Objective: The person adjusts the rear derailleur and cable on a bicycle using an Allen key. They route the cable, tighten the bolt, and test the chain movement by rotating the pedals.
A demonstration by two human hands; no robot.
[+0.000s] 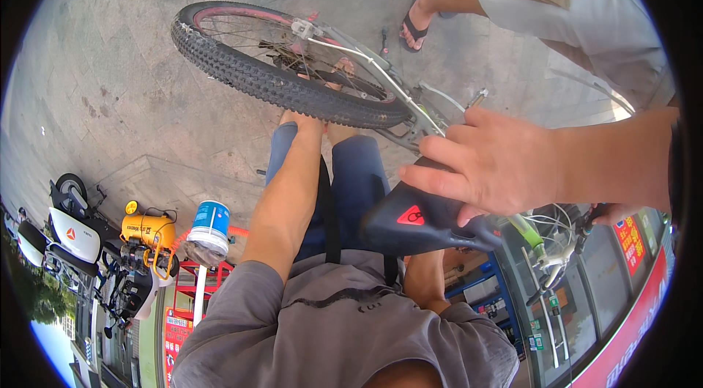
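A bicycle lies tilted across my front, its knobbly-tyred wheel [249, 74] above my knees. My left forearm [282, 205] reaches up to the wheel; the tyre and spokes hide most of my left hand, so its grip does not show. Skin seen through the spokes, close to the hub, cannot be clearly told as hand or foot. The black saddle [384, 216] covers my right forearm, and my right hand is out of sight. Another person's hand [487, 161] rests over the saddle, fingers spread. More fingers [611, 213] touch the handlebar [578, 241] at the right.
A person in light shorts [556, 7] and black flip-flops [416, 25] stands beyond the bicycle. A small dark tool [384, 41] lies on the paving. To the left are a yellow air compressor [150, 230], a blue-and-white bucket [210, 225] and a white motor scooter [73, 234].
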